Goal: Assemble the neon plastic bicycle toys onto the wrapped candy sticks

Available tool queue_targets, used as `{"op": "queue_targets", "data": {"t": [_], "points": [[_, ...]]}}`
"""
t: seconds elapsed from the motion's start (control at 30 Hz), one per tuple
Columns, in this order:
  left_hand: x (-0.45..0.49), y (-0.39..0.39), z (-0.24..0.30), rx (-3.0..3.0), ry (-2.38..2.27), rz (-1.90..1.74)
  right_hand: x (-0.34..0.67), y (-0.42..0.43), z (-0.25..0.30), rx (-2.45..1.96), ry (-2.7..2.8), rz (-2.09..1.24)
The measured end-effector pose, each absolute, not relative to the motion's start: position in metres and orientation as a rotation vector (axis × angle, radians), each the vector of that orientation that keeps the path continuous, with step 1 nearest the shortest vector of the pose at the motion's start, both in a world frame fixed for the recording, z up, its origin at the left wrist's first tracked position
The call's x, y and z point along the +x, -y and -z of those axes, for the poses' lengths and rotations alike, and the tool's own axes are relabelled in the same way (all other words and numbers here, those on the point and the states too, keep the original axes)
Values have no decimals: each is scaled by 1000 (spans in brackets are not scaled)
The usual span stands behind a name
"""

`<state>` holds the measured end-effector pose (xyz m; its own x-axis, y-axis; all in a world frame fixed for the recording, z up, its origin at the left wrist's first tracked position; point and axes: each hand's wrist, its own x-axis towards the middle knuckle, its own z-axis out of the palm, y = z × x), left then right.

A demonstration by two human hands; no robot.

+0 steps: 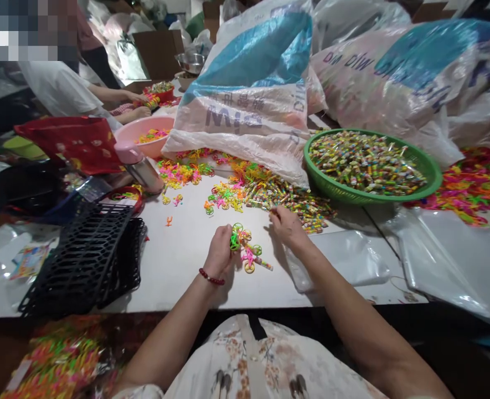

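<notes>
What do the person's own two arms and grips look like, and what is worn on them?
The left grip and right grip are ungloved, five-fingered human hands. A bracelet of small, rounded, dark red beads circles the left arm at the wrist; no band shows on the right arm. Both forearms are free of sleeves. The garment between them is cream with a brownish floral print.
</notes>
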<state>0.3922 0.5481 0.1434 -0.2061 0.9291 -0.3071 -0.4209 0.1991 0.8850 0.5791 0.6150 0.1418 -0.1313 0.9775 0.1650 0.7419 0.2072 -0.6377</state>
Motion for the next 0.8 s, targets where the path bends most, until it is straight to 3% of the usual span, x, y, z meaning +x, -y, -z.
{"op": "queue_targets", "data": {"t": [0.1,0.17,0.53,0.8], "points": [[393,-546,-142,668,-1261,-1400,563,-573,-146,-1310,1694,-1177],[395,-545,-141,733,-1268,-1393,554,-553,-149,-1239,1575,-1360],[402,-536,-152,1103,-1371,-1328,542,-538,-152,-1115,1103,-1564],[401,-535,-159,1108,-1408,-1293,541,-529,-146,-1060,1046,-1513]]}}
